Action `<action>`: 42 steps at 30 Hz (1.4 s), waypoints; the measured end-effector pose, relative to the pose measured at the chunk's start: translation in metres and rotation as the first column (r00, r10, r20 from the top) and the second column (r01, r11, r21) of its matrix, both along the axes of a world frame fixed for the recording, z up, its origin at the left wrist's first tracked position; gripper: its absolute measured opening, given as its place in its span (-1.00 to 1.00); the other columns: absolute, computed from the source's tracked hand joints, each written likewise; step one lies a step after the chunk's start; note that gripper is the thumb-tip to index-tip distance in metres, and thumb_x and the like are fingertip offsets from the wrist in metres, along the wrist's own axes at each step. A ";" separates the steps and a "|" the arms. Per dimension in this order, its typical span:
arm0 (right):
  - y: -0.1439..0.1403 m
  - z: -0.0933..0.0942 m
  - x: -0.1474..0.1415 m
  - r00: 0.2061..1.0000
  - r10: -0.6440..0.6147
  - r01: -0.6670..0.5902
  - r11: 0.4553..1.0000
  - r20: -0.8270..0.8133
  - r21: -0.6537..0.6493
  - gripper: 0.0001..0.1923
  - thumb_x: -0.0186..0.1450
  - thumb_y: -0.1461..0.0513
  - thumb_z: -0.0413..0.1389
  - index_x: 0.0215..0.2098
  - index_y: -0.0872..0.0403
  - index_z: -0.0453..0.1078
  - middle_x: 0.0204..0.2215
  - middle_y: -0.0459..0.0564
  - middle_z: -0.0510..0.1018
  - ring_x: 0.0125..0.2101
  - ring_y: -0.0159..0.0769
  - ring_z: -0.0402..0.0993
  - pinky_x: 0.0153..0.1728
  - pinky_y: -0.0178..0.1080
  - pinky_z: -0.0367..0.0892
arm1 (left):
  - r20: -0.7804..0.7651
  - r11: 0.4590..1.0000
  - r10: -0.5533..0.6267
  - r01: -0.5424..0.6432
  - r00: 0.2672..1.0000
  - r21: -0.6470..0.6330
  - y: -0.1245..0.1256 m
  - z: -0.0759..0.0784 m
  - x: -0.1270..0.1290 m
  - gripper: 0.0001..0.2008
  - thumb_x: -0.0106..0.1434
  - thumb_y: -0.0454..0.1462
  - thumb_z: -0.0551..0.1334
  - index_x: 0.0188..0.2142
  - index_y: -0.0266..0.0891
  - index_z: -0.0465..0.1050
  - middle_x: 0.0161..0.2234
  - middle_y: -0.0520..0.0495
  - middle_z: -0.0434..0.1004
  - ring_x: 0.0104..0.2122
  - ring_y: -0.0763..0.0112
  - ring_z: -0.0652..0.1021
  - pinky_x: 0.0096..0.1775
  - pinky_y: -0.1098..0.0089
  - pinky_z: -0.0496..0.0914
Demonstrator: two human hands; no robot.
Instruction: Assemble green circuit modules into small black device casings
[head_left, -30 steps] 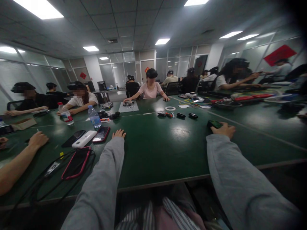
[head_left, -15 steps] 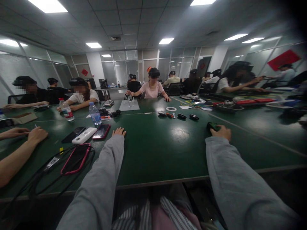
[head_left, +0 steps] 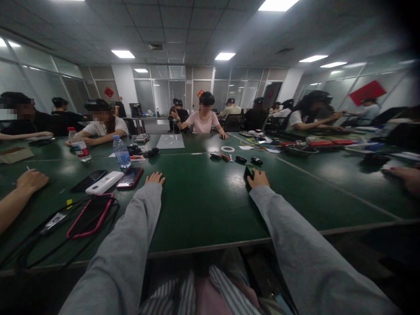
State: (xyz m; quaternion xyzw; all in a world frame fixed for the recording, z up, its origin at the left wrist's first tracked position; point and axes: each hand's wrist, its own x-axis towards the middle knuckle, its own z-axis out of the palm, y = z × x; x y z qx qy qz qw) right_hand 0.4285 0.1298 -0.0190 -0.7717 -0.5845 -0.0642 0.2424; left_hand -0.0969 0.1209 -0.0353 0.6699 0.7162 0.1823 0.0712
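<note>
Fluorescent panels light an open-plan office where a long green desk [head_left: 210,197] is shared by several seated people. Both grey-sleeved arms are stretched out over it from the near edge. The right hand [head_left: 259,178] is laid on a small dark device [head_left: 248,172] toward the middle of the desk, fingers curled over its right side; only the left part of the device is seen, and what it is cannot be made out. The left hand [head_left: 155,178] is rested flat and empty, fingers loosely spread, just beside a red-cased phone [head_left: 130,177]. A white power bank [head_left: 104,183] and a black phone [head_left: 89,180] are lined up to its left. Two water bottles [head_left: 121,152] are stood farther back, their labels too blurred to be read. Red wall decorations are seen, their writing illegible.
</note>
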 end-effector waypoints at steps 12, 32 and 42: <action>-0.007 -0.013 -0.229 0.691 0.719 -0.698 0.691 -0.079 0.188 -0.38 0.14 0.22 0.17 0.17 0.00 0.17 -0.03 0.15 0.24 -0.09 -0.09 0.32 -0.03 -0.04 0.27 | -0.007 1.000 -0.019 0.019 1.000 0.005 -0.006 0.006 0.004 -0.49 0.32 0.00 -0.05 0.21 -0.02 0.21 0.29 -0.11 0.05 0.28 0.15 0.08 0.22 -0.03 -0.08; -0.010 -0.008 -0.234 0.277 0.884 -0.869 0.398 -0.377 0.295 -0.42 0.08 0.20 0.24 0.08 -0.04 0.31 -0.06 -0.05 0.45 -0.05 -0.17 0.37 0.04 -0.05 0.21 | 0.308 0.967 -0.154 0.079 0.939 0.243 -0.014 0.025 0.039 -0.67 0.33 -0.15 0.03 -0.08 -0.09 0.51 0.02 -0.08 0.46 0.07 0.21 0.41 0.14 0.26 0.21; -0.004 -0.014 -0.233 0.457 0.815 -0.775 0.562 -0.357 0.290 -0.38 0.02 0.18 0.30 0.01 0.06 0.22 -0.15 0.03 0.44 -0.13 -0.17 0.40 -0.05 -0.05 0.29 | 0.703 0.951 -0.261 0.049 0.661 0.306 -0.014 0.017 0.076 -0.71 0.14 -0.20 0.29 -0.14 -0.23 0.52 -0.15 -0.15 0.55 -0.12 0.29 0.54 0.02 0.32 0.37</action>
